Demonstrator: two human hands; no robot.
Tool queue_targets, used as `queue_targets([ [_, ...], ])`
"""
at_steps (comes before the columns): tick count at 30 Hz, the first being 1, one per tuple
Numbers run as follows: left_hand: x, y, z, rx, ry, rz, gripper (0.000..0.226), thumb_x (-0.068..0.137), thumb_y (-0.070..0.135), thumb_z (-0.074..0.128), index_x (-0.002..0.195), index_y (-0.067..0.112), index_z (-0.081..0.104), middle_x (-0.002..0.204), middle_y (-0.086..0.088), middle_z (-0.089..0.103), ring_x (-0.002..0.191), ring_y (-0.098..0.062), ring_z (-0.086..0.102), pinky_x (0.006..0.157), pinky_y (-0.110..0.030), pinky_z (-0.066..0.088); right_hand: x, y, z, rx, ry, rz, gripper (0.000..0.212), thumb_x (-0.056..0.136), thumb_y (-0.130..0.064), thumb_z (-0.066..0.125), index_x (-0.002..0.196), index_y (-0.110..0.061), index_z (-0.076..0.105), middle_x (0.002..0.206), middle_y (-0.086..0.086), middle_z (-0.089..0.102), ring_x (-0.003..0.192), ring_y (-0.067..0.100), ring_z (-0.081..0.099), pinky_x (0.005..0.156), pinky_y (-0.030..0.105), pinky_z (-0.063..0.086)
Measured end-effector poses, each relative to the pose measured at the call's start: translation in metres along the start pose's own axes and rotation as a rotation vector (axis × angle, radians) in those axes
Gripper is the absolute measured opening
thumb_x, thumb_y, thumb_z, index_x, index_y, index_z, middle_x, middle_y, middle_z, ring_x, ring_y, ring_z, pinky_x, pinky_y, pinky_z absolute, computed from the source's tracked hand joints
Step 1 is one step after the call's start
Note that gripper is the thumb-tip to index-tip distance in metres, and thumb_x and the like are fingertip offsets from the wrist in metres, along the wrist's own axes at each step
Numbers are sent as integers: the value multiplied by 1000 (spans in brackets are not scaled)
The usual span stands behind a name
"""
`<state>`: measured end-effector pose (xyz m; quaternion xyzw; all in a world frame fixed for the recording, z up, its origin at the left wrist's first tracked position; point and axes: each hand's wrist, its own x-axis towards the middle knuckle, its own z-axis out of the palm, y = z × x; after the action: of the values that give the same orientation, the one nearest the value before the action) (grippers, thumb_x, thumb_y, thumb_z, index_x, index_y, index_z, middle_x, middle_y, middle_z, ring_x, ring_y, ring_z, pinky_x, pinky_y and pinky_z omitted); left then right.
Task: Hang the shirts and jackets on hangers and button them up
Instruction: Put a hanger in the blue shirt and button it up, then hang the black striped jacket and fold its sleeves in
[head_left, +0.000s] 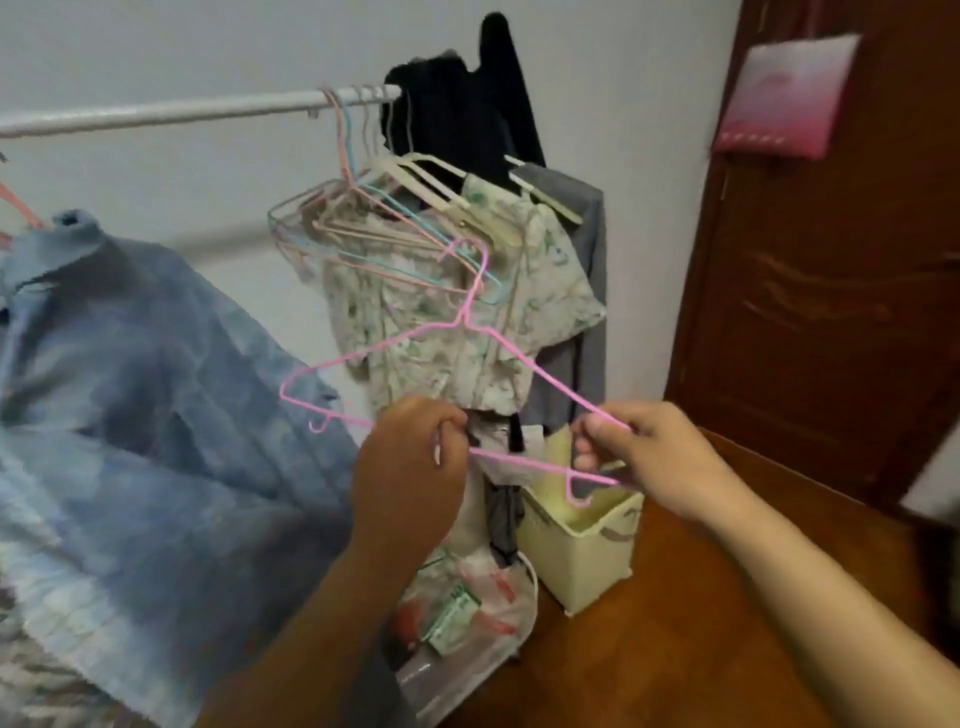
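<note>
Both hands, the left hand (410, 447) and right hand (644, 457), grip one bare pink hanger (467, 317). The blue shirt (130, 364) at nine o'clock already hangs; buttoning looks undone.

A pale rail (171, 111) runs across the wall and carries a bunch of empty wire hangers (358, 228), a floral shirt (467, 322), a grey garment (587, 291) and dark clothes (452, 114) at its right end. Below, the brown wooden floor (649, 649) bears a pale yellow basket (587, 561) and, just beside it, a clear plastic bag (467, 613) of packets.
</note>
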<state>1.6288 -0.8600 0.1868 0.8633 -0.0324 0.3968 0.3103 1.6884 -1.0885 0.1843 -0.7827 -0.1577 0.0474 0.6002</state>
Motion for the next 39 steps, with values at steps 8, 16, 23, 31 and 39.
queue_targets([
  [8, -53, 34, 171, -91, -988, 63, 16, 97, 21, 59, 85, 21, 70, 90, -5, 75, 86, -28, 68, 76, -38, 53, -213, 126, -49, 212, 588, 501, 23, 103, -11, 52, 87, -4, 67, 75, 8, 67, 58, 16, 63, 54, 29, 51],
  [16, -281, 191, 170, -348, -1653, 599, 17, 98, 15, 60, 100, 26, 73, 108, 1, 73, 100, -22, 66, 78, -25, 42, -505, 100, 83, 589, 1612, 725, 21, 106, -11, 45, 93, -5, 59, 78, 11, 64, 59, 25, 69, 47, 29, 56],
  [23, -465, 343, -5, -693, -1793, 1173, 20, 96, 14, 56, 102, 20, 74, 107, 0, 73, 101, -26, 65, 83, -32, 48, -709, 29, 273, 607, 2391, 631, 18, 105, -10, 45, 99, 1, 59, 80, 13, 63, 70, 34, 72, 53, 31, 56],
  [31, -706, 320, -208, -634, -2097, 1505, 20, 99, 17, 54, 101, 30, 69, 98, 11, 67, 98, -15, 64, 77, -27, 45, -889, 47, 522, 857, 2957, 514, 23, 104, -11, 42, 109, 3, 59, 73, 15, 69, 60, 34, 72, 48, 30, 56],
  [39, -862, 292, -355, -345, -2344, 1641, 16, 101, 17, 55, 102, 21, 70, 99, 4, 70, 90, -17, 65, 70, -24, 43, -1015, 7, 696, 1012, 3364, 511, 30, 108, -12, 36, 130, -1, 52, 101, 25, 66, 67, 30, 74, 58, 34, 62],
])
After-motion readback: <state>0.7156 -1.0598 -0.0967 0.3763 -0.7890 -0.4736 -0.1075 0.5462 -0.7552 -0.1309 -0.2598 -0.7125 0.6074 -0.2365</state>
